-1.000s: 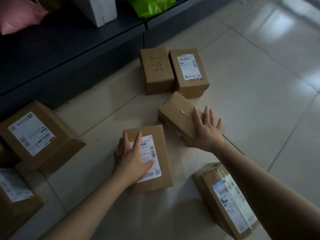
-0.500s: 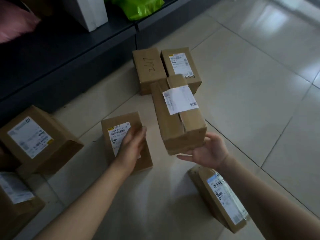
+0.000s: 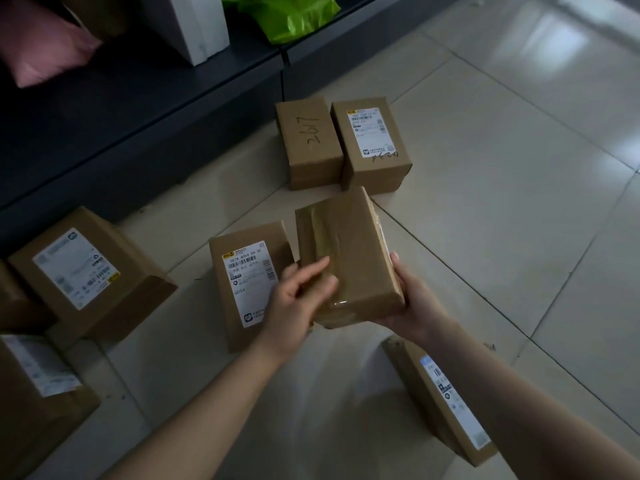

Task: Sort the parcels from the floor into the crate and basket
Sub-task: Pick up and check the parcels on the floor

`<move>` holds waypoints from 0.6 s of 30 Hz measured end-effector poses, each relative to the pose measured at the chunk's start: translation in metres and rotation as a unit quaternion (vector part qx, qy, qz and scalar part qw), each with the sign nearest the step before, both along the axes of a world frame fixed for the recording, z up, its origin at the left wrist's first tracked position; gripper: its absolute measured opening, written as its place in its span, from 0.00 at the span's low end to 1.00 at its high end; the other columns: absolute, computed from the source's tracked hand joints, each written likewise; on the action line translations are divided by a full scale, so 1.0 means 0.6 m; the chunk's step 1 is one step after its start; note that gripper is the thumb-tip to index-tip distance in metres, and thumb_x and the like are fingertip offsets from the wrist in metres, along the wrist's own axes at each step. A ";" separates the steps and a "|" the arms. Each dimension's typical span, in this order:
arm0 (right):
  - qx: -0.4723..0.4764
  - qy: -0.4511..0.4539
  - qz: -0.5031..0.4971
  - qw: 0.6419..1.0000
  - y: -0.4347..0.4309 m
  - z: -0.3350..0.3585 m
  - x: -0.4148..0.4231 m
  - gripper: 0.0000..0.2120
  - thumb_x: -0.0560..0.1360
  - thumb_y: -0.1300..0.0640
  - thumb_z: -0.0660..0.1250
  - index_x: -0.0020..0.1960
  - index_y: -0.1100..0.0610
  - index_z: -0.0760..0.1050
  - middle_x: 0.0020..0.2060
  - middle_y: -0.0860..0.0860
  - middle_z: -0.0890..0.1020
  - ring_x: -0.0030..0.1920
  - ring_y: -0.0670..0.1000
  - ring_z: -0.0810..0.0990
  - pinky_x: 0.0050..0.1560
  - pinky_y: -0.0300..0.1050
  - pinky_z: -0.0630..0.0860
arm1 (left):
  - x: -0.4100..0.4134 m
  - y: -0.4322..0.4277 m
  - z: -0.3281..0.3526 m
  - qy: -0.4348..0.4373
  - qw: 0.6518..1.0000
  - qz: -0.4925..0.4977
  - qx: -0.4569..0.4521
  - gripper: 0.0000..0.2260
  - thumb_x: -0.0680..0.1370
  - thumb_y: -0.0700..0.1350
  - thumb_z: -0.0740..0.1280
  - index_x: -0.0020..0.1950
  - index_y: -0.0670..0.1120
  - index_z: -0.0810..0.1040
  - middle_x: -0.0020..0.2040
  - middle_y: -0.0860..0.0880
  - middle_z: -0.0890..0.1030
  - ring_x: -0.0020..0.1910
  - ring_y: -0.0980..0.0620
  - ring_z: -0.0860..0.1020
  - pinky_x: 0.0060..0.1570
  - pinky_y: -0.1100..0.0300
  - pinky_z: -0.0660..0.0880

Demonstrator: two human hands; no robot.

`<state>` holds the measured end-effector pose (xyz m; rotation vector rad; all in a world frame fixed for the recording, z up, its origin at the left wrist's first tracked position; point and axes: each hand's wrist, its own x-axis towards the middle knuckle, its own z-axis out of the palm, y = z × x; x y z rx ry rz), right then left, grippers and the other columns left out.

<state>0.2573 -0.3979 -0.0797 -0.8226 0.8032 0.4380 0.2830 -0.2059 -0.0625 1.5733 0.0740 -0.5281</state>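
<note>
Holding: taped brown cardboard parcel [image 3: 349,251], tilted, raised above the pale tiled floor [image 3: 502,202]; right hand [image 3: 415,303] cups its underside, thumb on its edge; left hand [image 3: 298,299] grips its near left side
Beside: labelled brown cardboard box [image 3: 247,282] lies flat on the floor, just left of the left hand

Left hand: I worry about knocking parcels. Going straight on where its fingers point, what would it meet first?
The taped box, which the left hand touches and the right hand supports. Beyond it the line seems to cross bare floor, though depth is unclear.
</note>
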 end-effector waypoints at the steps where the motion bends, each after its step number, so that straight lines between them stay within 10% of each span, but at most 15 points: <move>1: 0.013 -0.003 -0.009 1.000 0.002 -0.004 -0.005 0.29 0.71 0.40 0.64 0.67 0.55 0.72 0.58 0.59 0.81 0.55 0.58 0.82 0.53 0.57 0.80 | 0.004 0.006 -0.003 0.013 0.997 0.070 -0.028 0.13 0.74 0.43 0.70 0.57 0.54 0.78 0.59 0.49 0.77 0.63 0.47 0.74 0.65 0.50 0.70; 6: 0.059 -0.053 0.002 0.997 0.035 -0.006 0.001 0.20 0.81 0.52 0.53 0.50 0.55 0.84 0.41 0.54 0.85 0.41 0.52 0.85 0.40 0.50 0.82 | 0.029 0.053 -0.009 0.110 0.984 0.068 -0.123 0.27 0.62 0.49 0.76 0.58 0.45 0.74 0.44 0.51 0.84 0.45 0.51 0.83 0.41 0.60 0.77; 13: -0.264 -0.032 0.210 0.941 0.127 -0.024 0.085 0.28 0.80 0.38 0.50 0.71 0.53 0.68 0.68 0.51 0.71 0.68 0.54 0.69 0.71 0.55 0.64 | 0.058 0.152 -0.038 0.140 0.967 0.209 0.028 0.35 0.73 0.67 0.58 0.72 0.45 0.68 0.68 0.44 0.73 0.66 0.49 0.73 0.62 0.56 0.70; 15: -0.187 -0.010 0.201 0.962 0.143 -0.037 0.098 0.25 0.79 0.39 0.54 0.66 0.54 0.73 0.63 0.53 0.76 0.62 0.53 0.75 0.65 0.53 0.71 | 0.049 0.162 -0.058 0.192 0.963 0.185 0.026 0.25 0.77 0.63 0.56 0.50 0.45 0.83 0.46 0.46 0.86 0.45 0.53 0.82 0.44 0.64 0.78; 18: -0.122 -0.031 0.178 0.976 0.166 -0.015 0.106 0.16 0.81 0.51 0.56 0.45 0.57 0.79 0.34 0.50 0.84 0.34 0.46 0.82 0.35 0.37 0.77 | 0.034 0.142 -0.002 0.240 0.961 0.117 -0.075 0.32 0.81 0.42 0.59 0.16 0.59 0.71 0.18 0.64 0.73 0.21 0.68 0.75 0.26 0.78 0.68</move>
